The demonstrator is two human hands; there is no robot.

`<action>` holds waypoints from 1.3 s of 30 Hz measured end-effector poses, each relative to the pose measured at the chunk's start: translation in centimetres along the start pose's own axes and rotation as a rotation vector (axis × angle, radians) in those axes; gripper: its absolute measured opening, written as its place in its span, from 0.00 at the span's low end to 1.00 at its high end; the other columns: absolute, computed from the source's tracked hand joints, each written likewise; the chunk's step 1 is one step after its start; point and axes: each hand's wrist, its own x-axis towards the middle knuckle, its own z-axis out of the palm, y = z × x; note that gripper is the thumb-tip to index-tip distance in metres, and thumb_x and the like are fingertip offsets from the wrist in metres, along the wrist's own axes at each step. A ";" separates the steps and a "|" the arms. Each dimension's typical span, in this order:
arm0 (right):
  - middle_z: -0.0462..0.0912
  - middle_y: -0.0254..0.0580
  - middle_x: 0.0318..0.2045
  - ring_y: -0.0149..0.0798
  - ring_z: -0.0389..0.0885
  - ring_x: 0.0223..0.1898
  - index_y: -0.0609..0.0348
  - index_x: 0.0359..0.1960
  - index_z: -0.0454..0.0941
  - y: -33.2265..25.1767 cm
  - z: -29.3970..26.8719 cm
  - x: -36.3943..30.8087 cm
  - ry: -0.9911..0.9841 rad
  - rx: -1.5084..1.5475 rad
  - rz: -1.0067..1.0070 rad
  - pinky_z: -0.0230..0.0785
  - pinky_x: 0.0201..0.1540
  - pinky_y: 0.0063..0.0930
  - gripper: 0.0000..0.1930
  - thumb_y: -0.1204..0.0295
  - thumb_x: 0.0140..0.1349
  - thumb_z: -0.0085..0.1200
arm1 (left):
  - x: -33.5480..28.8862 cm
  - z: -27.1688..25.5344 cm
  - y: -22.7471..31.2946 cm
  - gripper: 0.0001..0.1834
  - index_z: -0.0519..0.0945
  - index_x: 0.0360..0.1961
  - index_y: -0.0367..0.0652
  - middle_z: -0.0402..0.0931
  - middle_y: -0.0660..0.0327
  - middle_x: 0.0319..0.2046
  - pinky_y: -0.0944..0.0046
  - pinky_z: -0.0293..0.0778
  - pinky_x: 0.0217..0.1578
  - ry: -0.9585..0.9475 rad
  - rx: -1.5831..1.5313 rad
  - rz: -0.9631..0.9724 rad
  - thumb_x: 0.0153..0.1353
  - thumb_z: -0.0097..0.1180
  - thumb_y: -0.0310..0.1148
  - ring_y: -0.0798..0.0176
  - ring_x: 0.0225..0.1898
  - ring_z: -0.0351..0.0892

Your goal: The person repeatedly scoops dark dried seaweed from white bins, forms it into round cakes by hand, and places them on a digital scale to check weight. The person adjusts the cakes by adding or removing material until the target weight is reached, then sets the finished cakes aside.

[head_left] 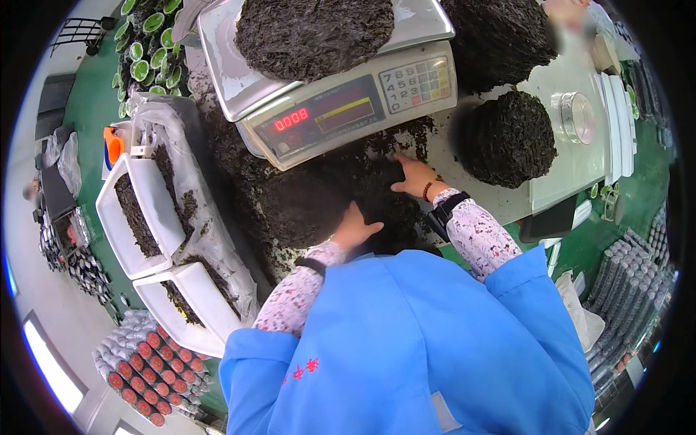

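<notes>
The dark leafy heap [297, 210] looks rough, the scale pan [220, 69] glossy metal.

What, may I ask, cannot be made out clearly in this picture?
All in the head view:
- Palms of the left hand and right hand: hidden by the hands' own backs.
- Far end of the dark leafy cake on the digital scale: cut off by the upper edge.
- Markings on the red-ended tubes, lower left: too small.

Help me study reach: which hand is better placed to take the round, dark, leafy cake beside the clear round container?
Probably the right hand: it is closer to the cake; the left hand lies farther leftward.
</notes>
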 end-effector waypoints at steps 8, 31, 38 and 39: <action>0.81 0.57 0.42 0.57 0.79 0.45 0.63 0.50 0.75 -1.2 -1.3 -4.5 0.219 0.282 -0.134 0.72 0.47 0.40 0.24 0.64 0.52 0.63 | 1.9 -1.4 0.0 0.36 0.67 0.57 0.25 0.75 0.46 0.52 0.60 0.70 0.54 0.036 -0.483 -0.006 0.51 0.66 0.33 0.52 0.53 0.76; 0.82 0.50 0.37 0.41 0.81 0.38 0.63 0.42 0.78 -23.4 -22.4 -6.9 0.277 0.282 -0.665 0.73 0.43 0.32 0.24 0.52 0.58 0.60 | -8.3 -24.1 6.4 0.24 0.68 0.59 0.40 0.74 0.63 0.53 0.63 0.71 0.53 0.205 -1.364 0.270 0.64 0.58 0.30 0.66 0.52 0.74; 0.81 0.50 0.31 0.44 0.80 0.33 0.63 0.46 0.73 -20.4 -15.2 -8.6 0.201 0.247 -0.631 0.72 0.39 0.32 0.19 0.65 0.57 0.62 | -7.9 -22.6 7.1 0.30 0.67 0.59 0.37 0.73 0.60 0.53 0.61 0.70 0.55 0.037 -1.265 0.374 0.56 0.64 0.26 0.64 0.53 0.73; 0.82 0.52 0.33 0.48 0.81 0.36 0.62 0.45 0.74 -19.8 -15.4 -8.8 0.173 0.302 -0.641 0.73 0.40 0.34 0.18 0.66 0.57 0.61 | -8.0 -22.0 6.8 0.28 0.68 0.58 0.37 0.74 0.58 0.52 0.60 0.73 0.53 0.006 -1.214 0.409 0.56 0.64 0.25 0.62 0.52 0.75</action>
